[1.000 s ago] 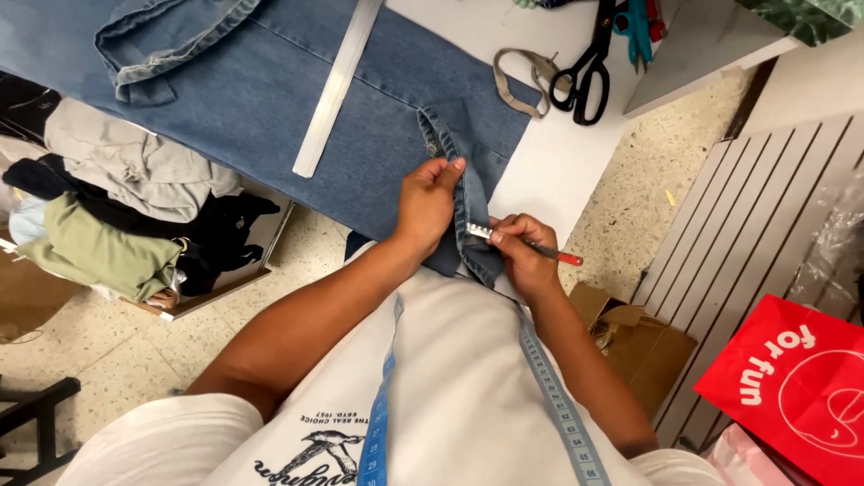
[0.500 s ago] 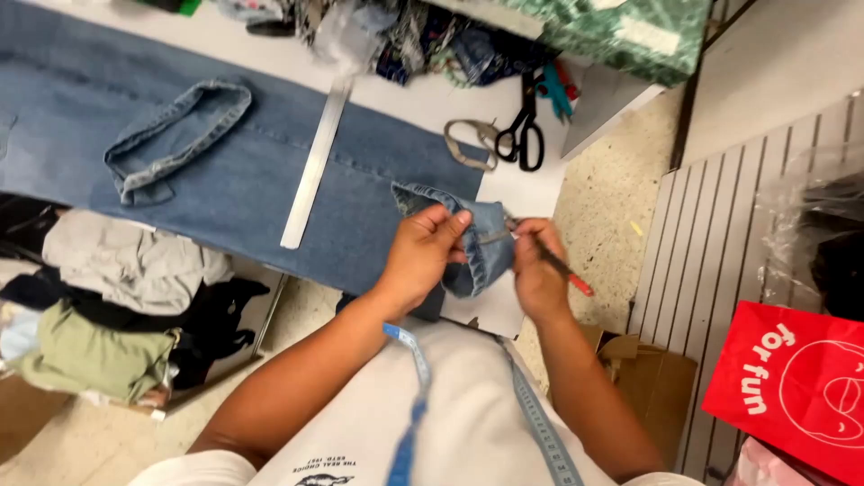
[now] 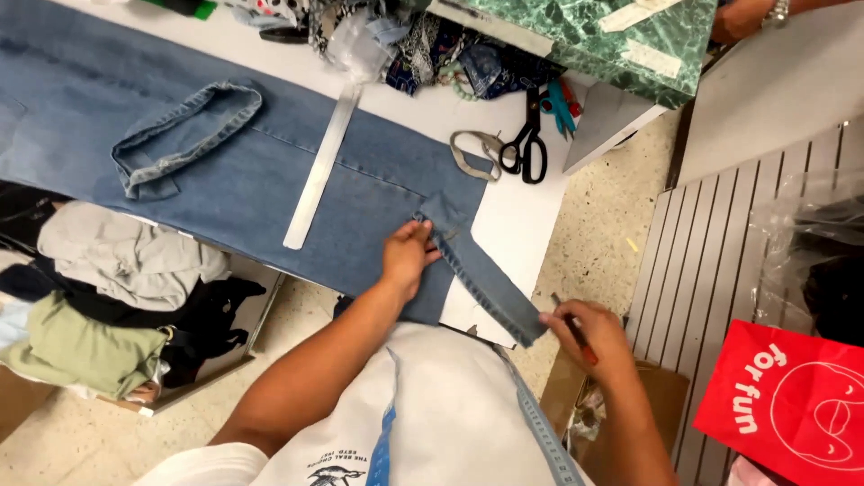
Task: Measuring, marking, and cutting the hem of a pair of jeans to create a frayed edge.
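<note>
Now the left hand (image 3: 407,256) pinches one end of a folded denim strip (image 3: 481,270) at the jeans' (image 3: 225,171) edge; the right hand (image 3: 589,335) grips the other end past the table (image 3: 504,211) edge, a red pencil (image 3: 576,335) tucked in its fingers. Strip pulled taut between them, hands well apart. Metal ruler (image 3: 319,171) lies across the jeans, a loose cut hem (image 3: 175,135) beyond it. Black scissors (image 3: 526,144) sit near the far edge. Clothes pile (image 3: 117,297) below, left. Half a second ago both hands were close together on the fold; since then the right has drawn away.
</note>
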